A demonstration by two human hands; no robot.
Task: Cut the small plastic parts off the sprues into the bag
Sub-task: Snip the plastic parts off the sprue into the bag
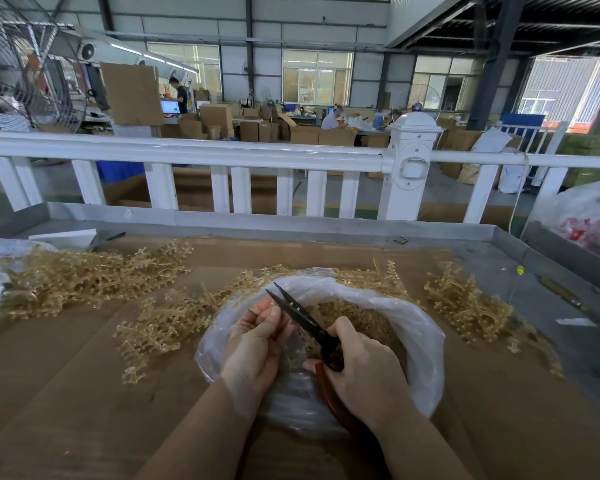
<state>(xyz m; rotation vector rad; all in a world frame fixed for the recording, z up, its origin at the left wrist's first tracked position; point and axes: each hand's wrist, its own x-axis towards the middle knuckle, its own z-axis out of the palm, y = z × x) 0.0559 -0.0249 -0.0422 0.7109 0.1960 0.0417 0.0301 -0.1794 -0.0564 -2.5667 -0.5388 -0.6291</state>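
A clear plastic bag (420, 327) stands open on the cardboard in front of me, holding a heap of small tan cut parts (371, 323). My right hand (364, 372) grips black scissors (302, 317) by their red handles, blades slightly apart and pointing up-left over the bag's mouth. My left hand (257, 341) pinches something small against the blades; a sprue piece there is too small to make out. Loose tan sprues lie in piles at the left (84, 275), just left of the bag (163, 323) and at the right (465, 303).
Brown cardboard (66, 393) covers a grey metal table with a raised rim (291, 223). A white railing (222, 157) runs behind it. A filled white bag (586, 220) sits at the far right. People work among cartons in the background.
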